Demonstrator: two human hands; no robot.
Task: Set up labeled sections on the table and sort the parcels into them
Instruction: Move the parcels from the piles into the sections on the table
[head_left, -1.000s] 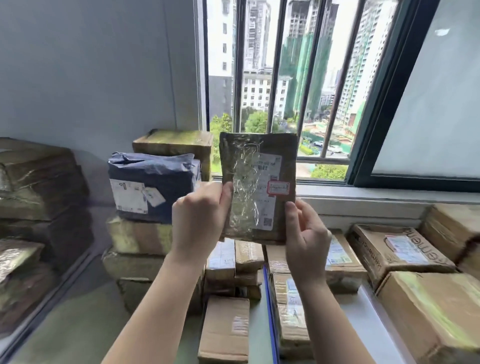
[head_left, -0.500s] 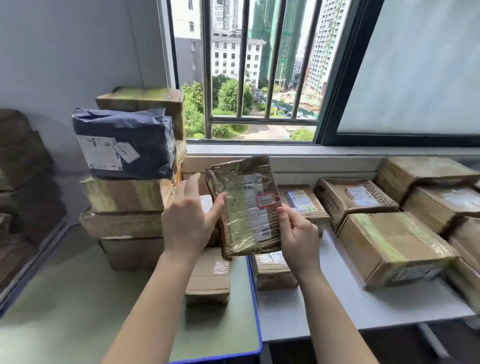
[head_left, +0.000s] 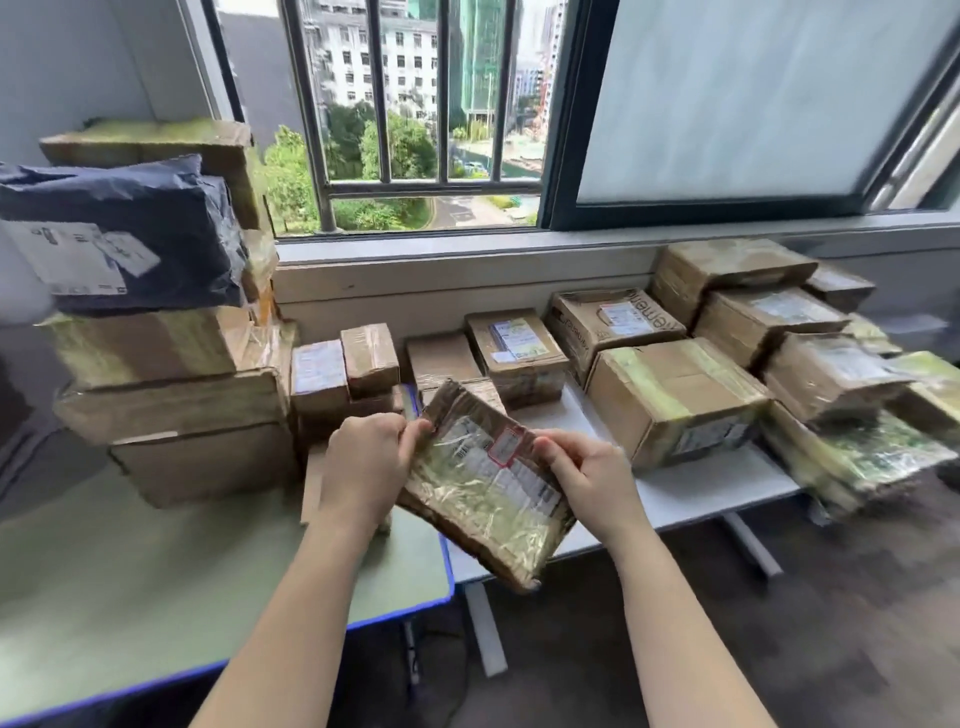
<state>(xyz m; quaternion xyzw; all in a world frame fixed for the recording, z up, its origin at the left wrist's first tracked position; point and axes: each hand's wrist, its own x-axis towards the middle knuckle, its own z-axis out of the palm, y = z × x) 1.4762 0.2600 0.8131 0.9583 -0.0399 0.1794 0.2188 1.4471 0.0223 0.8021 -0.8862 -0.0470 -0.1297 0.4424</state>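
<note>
Bare hands here: left hand (head_left: 366, 457), right hand (head_left: 587, 475), with forearms (head_left: 291, 623) uncovered down to the bottom edge.

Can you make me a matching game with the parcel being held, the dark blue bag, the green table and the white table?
Things: 1 flat parcel; 2 dark blue bag; 3 green table; 4 white table.
Clues: A holds big boxes at right; B gripped by left hand and right hand; C high on the left stack; D blue edge.
Pairs: 1-B, 2-C, 3-D, 4-A.
</note>
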